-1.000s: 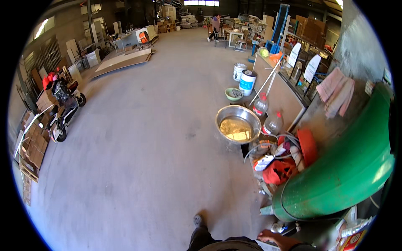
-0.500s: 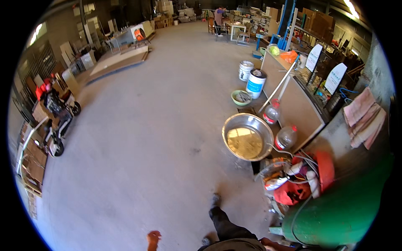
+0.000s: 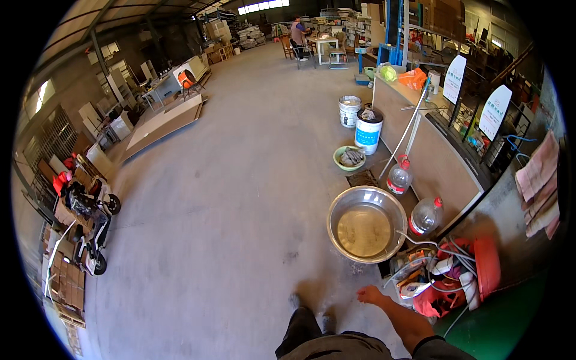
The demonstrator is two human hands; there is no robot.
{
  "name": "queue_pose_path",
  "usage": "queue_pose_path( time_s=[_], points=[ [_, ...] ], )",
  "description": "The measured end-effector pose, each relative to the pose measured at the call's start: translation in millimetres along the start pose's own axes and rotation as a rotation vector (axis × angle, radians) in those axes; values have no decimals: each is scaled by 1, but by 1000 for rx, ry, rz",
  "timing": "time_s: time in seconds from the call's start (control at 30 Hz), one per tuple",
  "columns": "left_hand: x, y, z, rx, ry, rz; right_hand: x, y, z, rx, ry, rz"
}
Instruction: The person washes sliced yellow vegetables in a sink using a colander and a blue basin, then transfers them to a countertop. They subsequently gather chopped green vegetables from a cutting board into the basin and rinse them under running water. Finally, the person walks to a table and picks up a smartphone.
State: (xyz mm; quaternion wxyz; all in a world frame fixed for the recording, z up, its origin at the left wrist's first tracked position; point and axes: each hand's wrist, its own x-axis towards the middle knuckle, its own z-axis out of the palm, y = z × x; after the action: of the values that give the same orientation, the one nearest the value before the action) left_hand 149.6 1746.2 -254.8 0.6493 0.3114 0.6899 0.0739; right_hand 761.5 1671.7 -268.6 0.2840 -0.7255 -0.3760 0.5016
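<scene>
My right hand (image 3: 371,294) reaches out at the lower right, its forearm coming in from the bottom edge. Its fingers are loosely bent, slightly apart, and nothing shows in them. It touches nothing. Just beyond it stands a wide metal basin (image 3: 367,225) holding shallow, yellowish-looking water, with a thin grey hose (image 3: 420,240) over its rim. To the hand's right lies a heap of red cloth (image 3: 435,303), bottles and hose beside a red tub (image 3: 486,264). My left hand is out of view.
Two clear jugs (image 3: 426,217) with red caps, a green bowl (image 3: 349,158) and paint buckets (image 3: 368,131) line the right side, by a board-sided counter (image 3: 399,123). A scooter (image 3: 93,222) stands left. Far off, a person (image 3: 298,39) is at a white table (image 3: 324,41).
My left hand has left the view, while my right hand and forearm have come forward into it. My feet have shifted. The view has tilted up, showing more ceiling.
</scene>
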Motion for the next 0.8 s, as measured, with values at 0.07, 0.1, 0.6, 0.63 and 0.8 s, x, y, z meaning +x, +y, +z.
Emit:
queue_pose_path(
  time_s=[0.07,0.1,0.6,0.63,0.8],
  points=[
    [26,50,21,50,-32,34,22,-3,-21,47,86,44],
    [38,70,29,65,-41,43,35,-3,-30,69,120,61],
    [291,347,86,438,-95,131,25,46,-65,411,83,702],
    [310,399,110,369,-38,148,44,29,-72,423,102,707],
    [349,602,237,218,-14,390,110,-31,-105,479,240,710]
  ],
)
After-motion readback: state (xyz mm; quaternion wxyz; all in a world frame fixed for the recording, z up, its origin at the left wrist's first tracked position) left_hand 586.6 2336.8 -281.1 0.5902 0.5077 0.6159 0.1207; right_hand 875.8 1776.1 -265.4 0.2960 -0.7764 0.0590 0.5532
